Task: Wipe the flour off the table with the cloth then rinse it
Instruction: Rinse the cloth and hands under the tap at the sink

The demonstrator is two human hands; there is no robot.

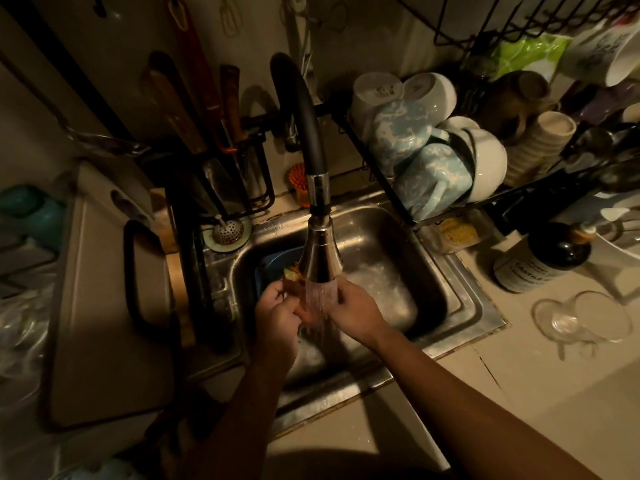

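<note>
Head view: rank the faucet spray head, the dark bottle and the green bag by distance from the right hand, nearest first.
1. Faucet spray head, just above and left of the right hand.
2. Dark bottle, on the counter to the right.
3. Green bag, high at the back right.

So the sink [453, 299] is set into the counter [519, 393] mid-scene, with the faucet [311, 157] arched over it from the far side. The cloth [302, 310] is held right under the spout, between the left hand [277, 315] and right hand [356, 313]. A cutting board [104, 306] is parked left of the sink, and a strainer [227, 232] is sat on its far-left rim. A dish rack [381, 174] is placed far right, with bowls [485, 161] stacked in it. A bottle [543, 258] is kept on the counter right of the sink, with a glass [581, 320] nearer.
</note>
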